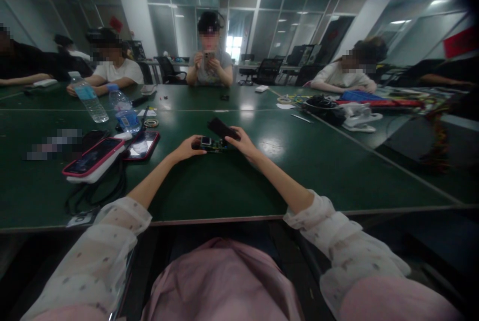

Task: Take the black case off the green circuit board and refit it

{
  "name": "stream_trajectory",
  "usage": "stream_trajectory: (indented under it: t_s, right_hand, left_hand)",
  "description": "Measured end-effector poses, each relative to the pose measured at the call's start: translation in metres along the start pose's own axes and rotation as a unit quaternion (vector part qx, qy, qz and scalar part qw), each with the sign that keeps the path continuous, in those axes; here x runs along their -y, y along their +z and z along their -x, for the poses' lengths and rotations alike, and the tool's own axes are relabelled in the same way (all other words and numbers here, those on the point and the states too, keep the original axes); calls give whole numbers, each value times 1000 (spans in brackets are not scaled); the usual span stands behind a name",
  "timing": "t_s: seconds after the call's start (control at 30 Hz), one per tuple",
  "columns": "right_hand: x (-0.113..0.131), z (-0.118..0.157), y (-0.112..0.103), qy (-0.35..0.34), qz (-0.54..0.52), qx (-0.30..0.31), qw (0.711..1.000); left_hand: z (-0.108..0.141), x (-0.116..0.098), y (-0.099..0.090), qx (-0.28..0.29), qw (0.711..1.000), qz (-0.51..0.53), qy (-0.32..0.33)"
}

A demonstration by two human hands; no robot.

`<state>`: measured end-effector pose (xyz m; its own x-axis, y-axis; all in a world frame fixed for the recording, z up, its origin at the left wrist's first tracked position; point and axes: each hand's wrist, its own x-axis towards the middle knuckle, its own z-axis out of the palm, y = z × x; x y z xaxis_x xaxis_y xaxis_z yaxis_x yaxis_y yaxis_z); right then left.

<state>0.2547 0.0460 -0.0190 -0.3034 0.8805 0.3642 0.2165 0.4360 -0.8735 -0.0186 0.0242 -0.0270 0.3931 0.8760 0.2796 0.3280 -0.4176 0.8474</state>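
Observation:
My left hand (188, 149) is closed on the left end of a small green circuit board (214, 146), which carries a dark square part that looks like a little screen (206, 141). A flat black case piece (221, 130) is gripped in my right hand (243, 144), tilted just above and behind the board's right end. Whether the case piece touches the board I cannot tell. Both hands are over the green table (224, 186), close to each other.
To the left are a phone in a pink case (95, 157), a second phone (143, 145), black cords and two water bottles (88, 97). Tangled cables (322, 104) and a white plastic item (361, 117) lie at the right. Several people sit around the table.

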Motion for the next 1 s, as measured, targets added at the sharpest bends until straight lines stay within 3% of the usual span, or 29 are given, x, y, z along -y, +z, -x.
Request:
stream_trajectory:
  t_s: [0.17,0.27,0.47,1.0]
  right_hand:
    - [-16,-8,-7,-11,59,-131,990]
    - [-24,-10,-11,-37,138,-160,977]
    - [-28,-6,-9,-31,273,-144,951]
    - [-20,-1,-3,13,322,-114,940]
  left_hand:
    - [1,-2,0,-1,1000,-11,-1]
    - [1,-3,1,-1,1000,-18,-10]
    - [2,-7,0,1,1000,-24,-19]
    - [2,-9,1,5,999,-24,-24]
